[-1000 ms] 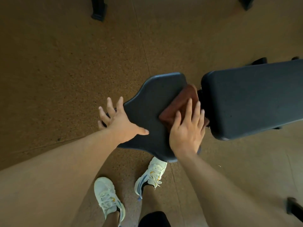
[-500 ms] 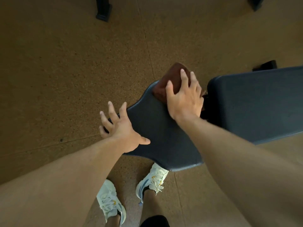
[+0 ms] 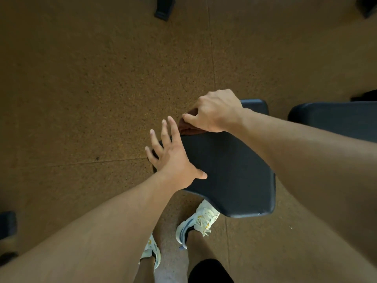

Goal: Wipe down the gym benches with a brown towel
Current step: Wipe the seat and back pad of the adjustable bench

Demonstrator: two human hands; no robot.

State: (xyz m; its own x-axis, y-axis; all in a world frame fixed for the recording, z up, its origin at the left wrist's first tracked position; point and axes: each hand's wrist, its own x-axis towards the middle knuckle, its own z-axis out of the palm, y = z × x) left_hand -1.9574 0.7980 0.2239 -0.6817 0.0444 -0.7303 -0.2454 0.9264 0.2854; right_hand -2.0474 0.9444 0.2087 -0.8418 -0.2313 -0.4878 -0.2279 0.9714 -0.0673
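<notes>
A black padded bench seat [image 3: 228, 172] fills the middle of the head view, with the longer back pad [image 3: 334, 119] to its right. My left hand [image 3: 173, 156] rests flat with spread fingers on the seat's narrow left end. At the seat's far left edge my right hand [image 3: 214, 111] curls over the brown towel [image 3: 186, 127], thumb and fingers gripping it. Only a small bunch of the towel shows below that hand.
Brown speckled rubber floor [image 3: 102, 88] surrounds the bench. Black equipment feet stand at the top [image 3: 164, 9], top right [image 3: 367, 7] and left edge [image 3: 7, 223]. My white sneakers [image 3: 197, 221] stand under the seat's near edge.
My right hand has carried the towel from the gap between the pads across to the seat's far left edge and curled round it. The left hand stays on the seat.
</notes>
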